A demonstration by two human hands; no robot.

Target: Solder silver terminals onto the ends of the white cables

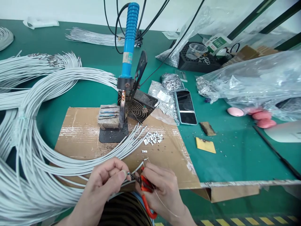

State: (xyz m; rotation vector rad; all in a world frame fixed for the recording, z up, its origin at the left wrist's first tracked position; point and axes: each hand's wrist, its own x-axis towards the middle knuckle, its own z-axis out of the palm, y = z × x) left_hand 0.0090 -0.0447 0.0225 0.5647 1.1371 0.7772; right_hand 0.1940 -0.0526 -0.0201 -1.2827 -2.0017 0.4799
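My left hand [103, 180] pinches the end of a thin white cable [137, 168] between thumb and forefinger, near the front edge of a cardboard sheet [169, 157]. My right hand [162, 188] is closed around red-handled pliers [145, 188], whose jaws meet the cable end at my left fingertips. A thin bare wire trails down from my right hand. A small pile of metal terminals [152, 138] lies on the cardboard just beyond my hands. A large bundle of white cables [35, 150] loops round from the left, its ends fanned out on the cardboard.
A blue-handled soldering iron [129, 40] stands upright in a black holder [113, 133] beside a small fan [138, 108]. A phone [185, 106], bags of terminals [164, 97], plastic bags [254, 78] and pink objects [261, 116] lie on the green table [235, 157].
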